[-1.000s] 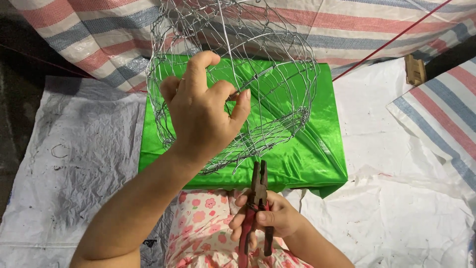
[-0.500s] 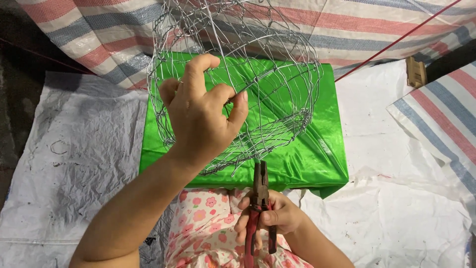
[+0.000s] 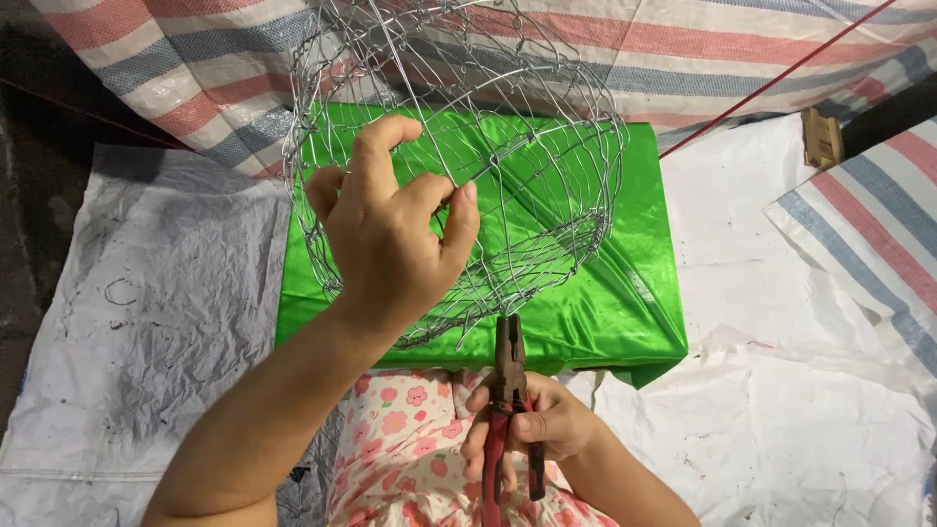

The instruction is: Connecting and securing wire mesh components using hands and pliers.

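Note:
A round wire-mesh frame (image 3: 547, 127), shaped like a basket, is held up over a shiny green wrapped block (image 3: 625, 293). My left hand (image 3: 390, 234) grips the near side of the frame, fingers hooked through its wires. Below it, my right hand (image 3: 532, 429) holds red-handled pliers (image 3: 508, 381) upright. The pliers' jaws touch the bottom edge of the frame.
White plastic sheeting (image 3: 781, 429) covers the ground around the block. A striped tarp (image 3: 195, 68) lies behind and at the right. A thin red string (image 3: 771, 83) runs diagonally at the upper right, near a small wooden piece (image 3: 822, 137). Pink flowered cloth (image 3: 410, 459) covers my lap.
My right hand has raised the pliers a little, bringing the jaws up to the frame's lower edge. My left hand has kept its grip with only slight finger shifts.

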